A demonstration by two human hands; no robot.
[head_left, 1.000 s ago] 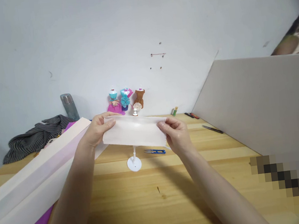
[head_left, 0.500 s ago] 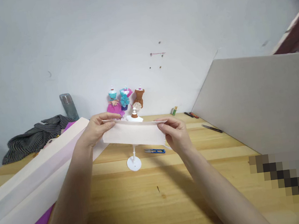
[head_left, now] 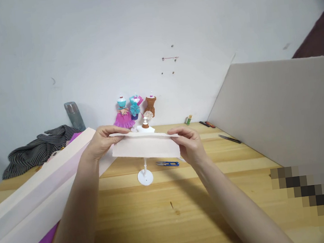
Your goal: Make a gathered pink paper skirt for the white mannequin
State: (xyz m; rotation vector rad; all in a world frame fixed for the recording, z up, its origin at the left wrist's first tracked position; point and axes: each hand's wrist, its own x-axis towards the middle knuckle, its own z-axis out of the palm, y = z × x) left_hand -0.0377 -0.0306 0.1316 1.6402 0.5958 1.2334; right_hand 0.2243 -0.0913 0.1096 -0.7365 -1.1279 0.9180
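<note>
A strip of white crepe-like paper (head_left: 147,147) is stretched between my hands, its upper edge folded over. My left hand (head_left: 102,140) pinches its upper left corner between thumb and fingers. At the upper right corner, my right hand (head_left: 188,142) pinches it the same way. Behind the strip stands a small white dress-form mannequin (head_left: 146,128) with a brown neck band; the paper hides most of its body. Its round white base (head_left: 145,177) shows below. Blue thread snips (head_left: 168,163) lie on the table just beyond the strip's lower right.
Several dressed mini mannequins (head_left: 122,112) stand against the wall. Long white and purple paper sheets (head_left: 41,190) lie at left, near a striped cloth (head_left: 45,148) and a flask (head_left: 74,116). Tweezers (head_left: 230,139), pens (head_left: 207,124) and a small green bottle (head_left: 189,120) are at right, beside a white panel (head_left: 283,107).
The strip's upper edge now tips forward more, showing a wider folded band. Both hands have shifted only slightly and keep their pinch.
</note>
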